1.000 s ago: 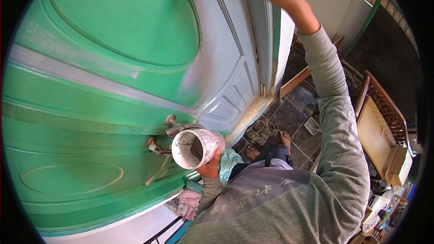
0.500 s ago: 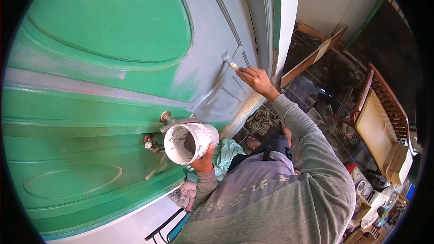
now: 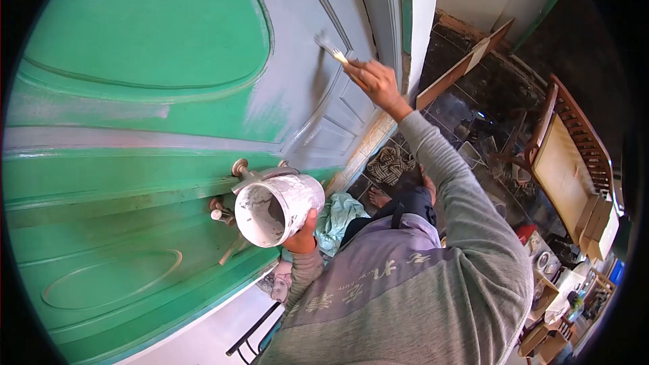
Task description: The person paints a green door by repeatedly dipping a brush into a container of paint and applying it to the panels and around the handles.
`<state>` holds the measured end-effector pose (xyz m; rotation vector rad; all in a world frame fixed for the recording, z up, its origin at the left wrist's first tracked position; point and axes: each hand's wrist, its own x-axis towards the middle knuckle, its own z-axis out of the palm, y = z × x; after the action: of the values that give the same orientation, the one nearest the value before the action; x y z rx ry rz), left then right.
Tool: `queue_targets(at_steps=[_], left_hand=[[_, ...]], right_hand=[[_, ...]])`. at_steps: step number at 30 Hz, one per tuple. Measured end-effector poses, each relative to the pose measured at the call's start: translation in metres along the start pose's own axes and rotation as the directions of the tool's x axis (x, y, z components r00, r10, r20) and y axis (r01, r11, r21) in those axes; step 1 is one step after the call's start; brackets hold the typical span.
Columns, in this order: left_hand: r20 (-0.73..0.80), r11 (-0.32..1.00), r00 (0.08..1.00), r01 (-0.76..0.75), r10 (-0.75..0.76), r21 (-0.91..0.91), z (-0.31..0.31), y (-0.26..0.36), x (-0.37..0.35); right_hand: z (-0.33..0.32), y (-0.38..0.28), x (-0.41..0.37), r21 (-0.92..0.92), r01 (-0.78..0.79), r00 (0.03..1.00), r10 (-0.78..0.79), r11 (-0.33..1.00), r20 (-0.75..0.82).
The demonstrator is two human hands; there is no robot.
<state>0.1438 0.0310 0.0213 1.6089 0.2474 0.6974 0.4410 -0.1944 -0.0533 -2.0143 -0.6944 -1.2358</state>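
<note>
My right hand (image 3: 380,85) grips a paintbrush (image 3: 339,56) by its handle, and the grey-coated bristles are at the grey part of the door, seemingly touching it. The door (image 3: 149,34) is bright green on its left part, with grey paint over the right side and a grey strip along a moulding. My left hand (image 3: 303,235) is wrapped around the side of a white paint bucket (image 3: 297,196), tilted so its opening faces me. Grey paint smears its inner wall. Just behind the bucket are the metal door handles (image 3: 240,167), partly hidden by it.
A patterned mat (image 3: 389,165) and teal cloth (image 3: 341,215) lie on the dark tiled floor by my feet. A long board (image 3: 460,71) stands on edge at the right. Beyond it are a wooden slatted furniture piece (image 3: 564,169) and cluttered boxes (image 3: 598,230).
My right hand and the brush have moved up and slightly left along the grey surface. The view has shifted a little, and the bucket sits slightly further left in it.
</note>
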Motion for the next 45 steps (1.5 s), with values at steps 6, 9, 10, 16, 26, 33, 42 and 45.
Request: queue_targets(at_steps=[6,9,10,16,26,33,42,45], left_hand=[[0.097,0.976,0.994,-0.061,0.041,0.209,-0.017,-0.009,-0.007],[0.121,0.978,0.989,-0.106,0.085,0.182,-0.018,-0.014,-0.002],[0.118,0.975,0.987,-0.128,0.107,0.184,-0.019,-0.015,0.000],[0.098,0.984,0.994,0.031,-0.049,0.173,-0.025,-0.003,-0.011],[0.147,0.973,0.989,-0.056,0.023,0.224,-0.024,-0.008,-0.006],[0.173,0.953,0.985,-0.076,0.026,0.293,-0.038,-0.010,-0.010],[0.124,0.990,0.990,0.047,-0.063,0.132,-0.027,-0.009,-0.007],[0.127,0.995,0.991,0.019,-0.031,0.097,-0.022,-0.005,-0.004]], right_hand=[[0.016,-0.004,-0.088,0.035,-0.186,0.962,0.174,0.982,0.208],[0.005,-0.018,-0.083,0.070,-0.245,0.966,0.238,0.967,0.102],[-0.001,-0.024,-0.069,0.074,-0.272,0.962,0.273,0.959,-0.002],[0.015,-0.033,-0.020,0.146,-0.455,0.867,0.475,0.878,-0.150],[0.023,-0.163,-0.103,0.448,-0.573,0.815,0.535,0.687,0.221],[0.017,-0.068,-0.020,0.277,-0.613,0.735,0.663,0.740,-0.143],[0.041,-0.200,-0.092,0.554,-0.599,0.794,0.521,0.578,0.314],[0.014,-0.181,-0.078,0.594,-0.526,0.837,0.493,0.609,0.237]])
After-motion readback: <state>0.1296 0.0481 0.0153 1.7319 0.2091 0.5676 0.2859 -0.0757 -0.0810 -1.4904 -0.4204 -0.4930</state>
